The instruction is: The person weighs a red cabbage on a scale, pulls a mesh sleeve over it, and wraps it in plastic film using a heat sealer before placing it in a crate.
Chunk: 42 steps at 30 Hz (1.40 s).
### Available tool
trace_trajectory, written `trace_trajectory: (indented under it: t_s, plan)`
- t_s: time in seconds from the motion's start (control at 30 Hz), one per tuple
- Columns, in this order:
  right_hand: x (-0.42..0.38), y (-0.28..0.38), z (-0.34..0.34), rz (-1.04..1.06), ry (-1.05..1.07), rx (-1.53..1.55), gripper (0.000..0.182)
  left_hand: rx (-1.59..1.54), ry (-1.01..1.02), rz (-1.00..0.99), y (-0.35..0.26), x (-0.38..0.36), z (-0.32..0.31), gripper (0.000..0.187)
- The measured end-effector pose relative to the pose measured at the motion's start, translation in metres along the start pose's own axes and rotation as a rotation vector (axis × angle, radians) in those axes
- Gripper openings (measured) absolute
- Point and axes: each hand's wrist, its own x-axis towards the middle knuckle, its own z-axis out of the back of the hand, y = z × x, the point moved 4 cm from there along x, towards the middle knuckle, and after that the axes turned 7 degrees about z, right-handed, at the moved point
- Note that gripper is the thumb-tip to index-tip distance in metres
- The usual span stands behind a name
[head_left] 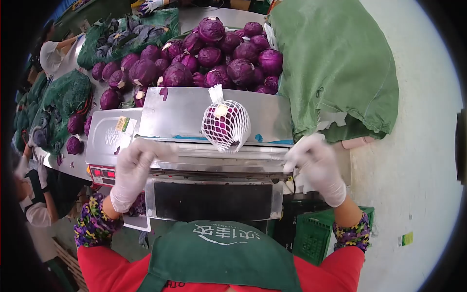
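A purple cabbage in a white foam net rests on the sloping metal plate of the wrapping machine, with the net's gathered end pointing away from me. My left hand, in a thin translucent glove, is at the left end of the machine's front bar, its fingers bent together and slightly blurred. Gloved too, my right hand is at the bar's right end, fingertips pinched and smeared by motion. Whatever is between the fingers of either hand is too thin or blurred to identify. Neither hand touches the netted cabbage.
Bare purple cabbages are piled behind the plate. A scale stands left, green net sacks beyond it. Green cloth hangs at the right, above a green crate. Other people are at the left edge.
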Motion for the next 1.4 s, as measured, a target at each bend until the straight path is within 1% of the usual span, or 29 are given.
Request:
trace_trajectory:
  t_s: [0.07, 0.1, 0.17, 0.2, 0.23, 0.3, 0.33, 0.37, 0.43, 0.47, 0.5, 0.53, 0.57, 0.6, 0.7, 0.73, 0.83, 0.87, 0.93, 0.97, 1.0, 1.07, 1.13, 1.17, 1.2, 1.27, 1.3, 1.37, 1.4]
  plan:
    - [0.027, 0.006, 0.029, 0.342, -0.415, -0.08, 0.012, 0.239, -0.021, -0.225, -0.016, 0.029, 0.007, 0.031]
    - [0.046, -0.003, 0.035, 0.346, -0.415, -0.082, 0.012, 0.365, 0.011, -0.271, -0.021, 0.054, -0.005, 0.051]
    - [0.08, -0.029, 0.021, 0.682, -0.174, -1.113, 0.04, 0.625, 0.137, -0.304, -0.004, 0.097, -0.027, 0.104]
    - [0.093, -0.061, 0.013, 0.651, -0.016, -1.198, 0.063, 0.82, 0.24, -0.27, 0.021, 0.108, -0.039, 0.114]
    - [0.101, -0.101, -0.001, 0.589, 0.134, -1.344, 0.067, 0.845, 0.359, -0.26, 0.04, 0.12, -0.05, 0.115]
    - [0.104, -0.128, -0.02, 0.563, 0.068, -0.914, 0.078, 0.562, 0.389, -0.251, 0.071, 0.136, -0.061, 0.109]
    - [0.111, -0.121, -0.024, 0.572, 0.103, -0.989, 0.087, 0.354, 0.368, -0.234, 0.077, 0.143, -0.064, 0.106]
    - [0.121, -0.14, -0.038, 0.515, 0.132, -0.78, 0.092, 0.355, 0.368, -0.236, 0.08, 0.147, -0.067, 0.106]
    - [0.122, -0.142, -0.045, 0.451, 0.151, -0.573, 0.097, -0.033, 0.246, 0.044, 0.091, 0.156, -0.063, 0.089]
    - [0.115, -0.114, -0.034, 0.222, 0.161, -0.2, 0.098, -0.031, 0.248, 0.041, 0.079, 0.154, -0.063, 0.089]
    - [0.104, -0.092, -0.033, -0.015, 0.179, 0.177, 0.1, -0.052, 0.3, 0.273, 0.069, 0.139, -0.063, 0.081]
    - [0.088, -0.083, -0.04, -0.119, 0.243, 0.176, 0.095, -0.074, 0.357, 0.515, 0.069, 0.119, -0.065, 0.075]
    - [0.069, -0.077, -0.052, -0.195, 0.234, 0.337, 0.092, -0.106, 0.476, 0.572, 0.06, 0.103, -0.073, 0.07]
    - [0.049, -0.072, -0.066, -0.28, 0.222, 0.505, 0.088, -0.402, 0.564, 0.89, 0.049, 0.071, -0.08, 0.077]
    - [0.002, -0.025, -0.096, -0.459, 0.286, 0.748, 0.09, -0.308, 0.86, 1.195, 0.048, 0.014, -0.091, 0.095]
    - [-0.012, -0.019, -0.106, -0.503, 0.301, 0.765, 0.091, -0.417, 0.717, 1.306, 0.044, -0.007, -0.103, 0.096]
    - [-0.05, -0.026, -0.139, -0.664, 0.309, 0.882, 0.091, -0.466, 0.869, 1.466, 0.08, -0.051, -0.117, 0.092]
    - [-0.056, -0.028, -0.145, -0.67, 0.305, 0.89, 0.091, -0.541, 0.77, 1.591, 0.094, -0.063, -0.127, 0.091]
    - [-0.068, -0.046, -0.155, -0.762, 0.329, 0.886, 0.09, -0.486, 0.631, 1.479, 0.104, -0.075, -0.13, 0.096]
    - [-0.073, -0.057, -0.162, -0.776, 0.304, 0.971, 0.091, -0.684, 0.643, 1.419, 0.092, -0.073, -0.126, 0.081]
    - [-0.079, -0.065, -0.163, -0.806, 0.289, 1.016, 0.088, -0.675, 0.654, 1.419, 0.09, -0.08, -0.121, 0.081]
    - [-0.089, -0.071, -0.175, -0.676, 0.23, 1.22, 0.08, -0.37, 0.475, 1.009, 0.086, -0.089, -0.104, 0.06]
    - [-0.11, -0.068, -0.168, -0.721, 0.15, 1.253, 0.073, -0.165, 0.366, 0.734, 0.079, -0.107, -0.077, 0.042]
    - [-0.121, -0.068, -0.162, -0.769, 0.085, 1.282, 0.066, -0.164, 0.376, 0.731, 0.077, -0.118, -0.067, 0.042]
    - [-0.133, -0.069, -0.157, -0.766, 0.076, 1.281, 0.066, 0.071, 0.327, 0.691, 0.075, -0.127, -0.054, 0.036]
    - [-0.148, -0.068, -0.151, -0.868, -0.207, 1.527, 0.059, 0.301, 0.278, 0.64, 0.074, -0.138, -0.053, 0.034]
    - [-0.158, -0.065, -0.151, -0.945, -0.281, 1.19, 0.053, 0.156, 0.098, 0.61, 0.075, -0.141, -0.055, 0.032]
    - [-0.161, -0.062, -0.165, -0.735, -0.359, 0.672, 0.042, -0.009, -0.178, 0.542, 0.082, -0.14, -0.063, 0.035]
    - [-0.157, -0.057, -0.167, -0.613, -0.416, 0.439, 0.038, -0.006, -0.17, 0.542, 0.078, -0.134, -0.068, 0.035]
